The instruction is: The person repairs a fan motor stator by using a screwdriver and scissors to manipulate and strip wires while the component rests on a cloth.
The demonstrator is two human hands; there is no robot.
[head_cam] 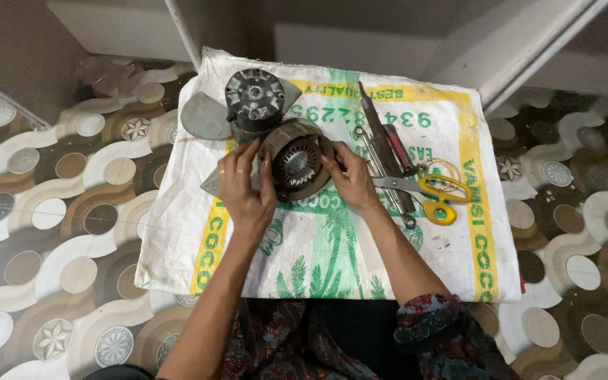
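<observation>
Now both hands, left (245, 190) and right (350, 179), clasp round stator (295, 167); bore faces up, axis near vertical.

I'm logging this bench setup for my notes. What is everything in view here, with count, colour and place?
Stator ring: one, brown with a toothed metal core, centre of the sack, held between both hands.
Motor housing: one, dark grey, just behind the ring.
Fan blades: grey; one shows clearly left of the housing, others partly hidden, count unclear.
Scissors: one pair, yellow handles, right of the hands.
Hand tools: several, dark metal, with spanners, lying in a bunch beside the scissors.
Wire coil: one, thin and yellowish, by the scissors.
Woven sack: one, white with green and yellow print, spread on the floor.
Floor tiles: brown and cream pattern, all around.
Left hand: grips the ring's left side.
Right hand: grips its right side.
</observation>
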